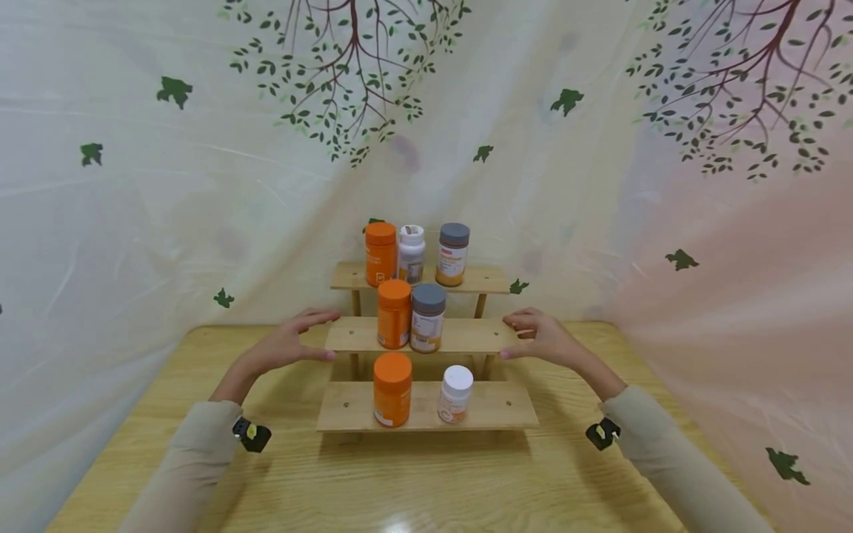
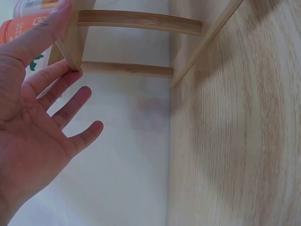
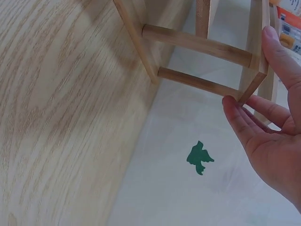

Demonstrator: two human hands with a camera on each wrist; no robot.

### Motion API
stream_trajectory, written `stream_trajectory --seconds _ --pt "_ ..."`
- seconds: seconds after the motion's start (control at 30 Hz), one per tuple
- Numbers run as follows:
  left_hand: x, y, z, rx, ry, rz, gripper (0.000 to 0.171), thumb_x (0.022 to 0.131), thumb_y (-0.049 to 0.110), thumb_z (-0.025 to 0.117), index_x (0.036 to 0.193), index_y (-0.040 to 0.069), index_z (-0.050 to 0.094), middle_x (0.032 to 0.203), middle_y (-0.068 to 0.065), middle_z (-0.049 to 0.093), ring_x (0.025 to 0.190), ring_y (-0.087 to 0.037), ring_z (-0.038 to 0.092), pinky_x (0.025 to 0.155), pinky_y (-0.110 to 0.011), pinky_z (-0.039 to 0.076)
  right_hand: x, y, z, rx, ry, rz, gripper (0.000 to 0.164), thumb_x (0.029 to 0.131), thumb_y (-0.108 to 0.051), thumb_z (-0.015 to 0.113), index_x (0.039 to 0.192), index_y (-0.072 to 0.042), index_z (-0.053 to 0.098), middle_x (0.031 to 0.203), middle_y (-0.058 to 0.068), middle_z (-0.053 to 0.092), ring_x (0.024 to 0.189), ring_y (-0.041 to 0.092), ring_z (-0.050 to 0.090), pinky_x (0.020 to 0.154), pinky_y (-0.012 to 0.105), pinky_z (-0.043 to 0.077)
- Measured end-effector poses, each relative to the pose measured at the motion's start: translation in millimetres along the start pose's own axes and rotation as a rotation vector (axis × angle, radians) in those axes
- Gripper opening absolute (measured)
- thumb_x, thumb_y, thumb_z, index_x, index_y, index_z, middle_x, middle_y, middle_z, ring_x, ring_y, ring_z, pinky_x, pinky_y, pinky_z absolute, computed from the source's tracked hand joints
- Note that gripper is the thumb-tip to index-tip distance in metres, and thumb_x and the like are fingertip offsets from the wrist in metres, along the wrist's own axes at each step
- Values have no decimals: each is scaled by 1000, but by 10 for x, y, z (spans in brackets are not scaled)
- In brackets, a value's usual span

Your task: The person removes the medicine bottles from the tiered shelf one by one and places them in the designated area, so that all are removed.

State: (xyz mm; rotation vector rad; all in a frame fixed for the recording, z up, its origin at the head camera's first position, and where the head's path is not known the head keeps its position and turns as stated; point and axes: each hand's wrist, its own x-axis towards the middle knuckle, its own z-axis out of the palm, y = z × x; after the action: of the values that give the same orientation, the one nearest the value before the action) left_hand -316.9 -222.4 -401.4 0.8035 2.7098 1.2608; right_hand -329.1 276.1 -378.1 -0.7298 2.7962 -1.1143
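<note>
A three-tier wooden stand (image 1: pixel 469 335) stands on the table with bottles on every step. My left hand (image 1: pixel 283 346) holds the left end of its middle step, thumb at the front edge and fingertips at the back. At the right end my right hand (image 1: pixel 548 342) grips that same step likewise. The top step bears an orange bottle (image 1: pixel 380 255), a white bottle (image 1: pixel 411 248) and a grey-lidded bottle (image 1: pixel 453 255). On the middle step, an orange bottle (image 1: pixel 395 314) is beside a grey-lidded bottle (image 1: pixel 427 320). Below are an orange bottle (image 1: pixel 392 391) and a small white-capped bottle (image 1: pixel 456 394).
The wooden table (image 1: pixel 426 481) extends in front of the stand and to both sides. Behind hangs a pale sheet (image 1: pixel 266 192) printed with branches and green leaves. Round wooden legs (image 2: pixel 136 21) join the steps. Each wrist wears a small black device (image 1: pixel 253 435).
</note>
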Motion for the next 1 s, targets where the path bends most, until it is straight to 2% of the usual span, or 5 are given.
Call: stream_trajectory --seconds 0.3,0.53,0.8,1.0 --pt "12 31 -13 -1 -8 -4 76 86 22 83 153 8 47 157 -20 40 144 -44 37 113 -69 34 64 71 -39 -3 -18 -22 76 81 -25 88 142 6 54 148 26 52 136 45 50 108 58 48" --pt "16 36 -11 2 -9 -9 76 88 23 82 154 10 45 159 -19 37 145 -46 34 113 -71 33 72 104 -57 -57 4 -35 77 78 -31 89 140 3 58 144 23 59 133 42 54 107 55 49" --pt "16 89 -25 70 -2 0 76 88 24 82 152 7 47 159 -23 38 145 -47 35 113 -70 34 66 108 -44 -29 12 -18 77 78 -33 90 141 0 59 145 21 58 133 42 54 112 57 44" --pt "37 179 -43 124 -1 11 74 87 26 82 149 4 49 152 -22 49 141 -47 41 112 -68 36 56 108 -41 -33 8 -32 78 78 -32 90 141 2 58 144 22 58 132 43 56 112 56 44"
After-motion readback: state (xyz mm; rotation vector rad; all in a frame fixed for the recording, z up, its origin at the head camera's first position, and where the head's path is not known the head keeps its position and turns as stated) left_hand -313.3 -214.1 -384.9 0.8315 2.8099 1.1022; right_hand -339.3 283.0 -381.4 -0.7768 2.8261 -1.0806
